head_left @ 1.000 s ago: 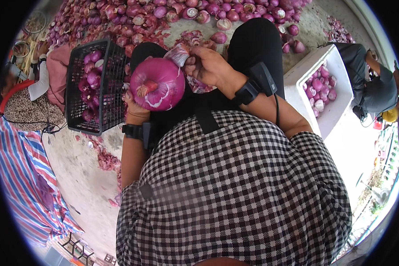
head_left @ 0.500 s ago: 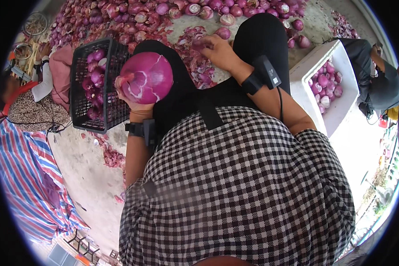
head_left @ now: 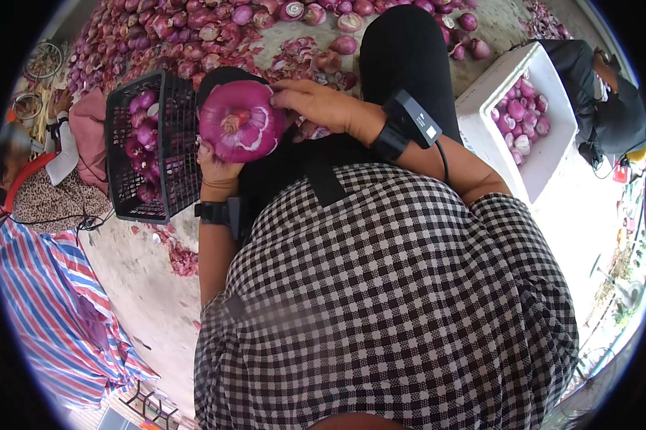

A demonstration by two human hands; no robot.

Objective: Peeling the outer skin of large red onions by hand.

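The left hand (head_left: 219, 168) is cupped under a large red onion (head_left: 238, 120), its fingers curled up around the underside so the onion sits in the palm, held above the person's dark-clothed lap. The right hand (head_left: 323, 107) comes in from the other side, fingers half bent, with its fingertips (head_left: 278, 89) touching the top right of the onion's skin; it has hold of nothing else. Both wrists carry black bands, the right one with a small black box (head_left: 412, 123) and a cable.

Just to the left of the left hand stands a black plastic crate (head_left: 167, 193) with red onions in it. Beyond both hands, on the ground, lies a wide heap of onions (head_left: 187, 29) and loose purple skins (head_left: 301, 57). Well to the right of the right hand is a white box (head_left: 481, 122) holding peeled onions, and past it another person (head_left: 610, 100) is crouched. A striped sheet (head_left: 50, 301) lies on the ground below the left arm.
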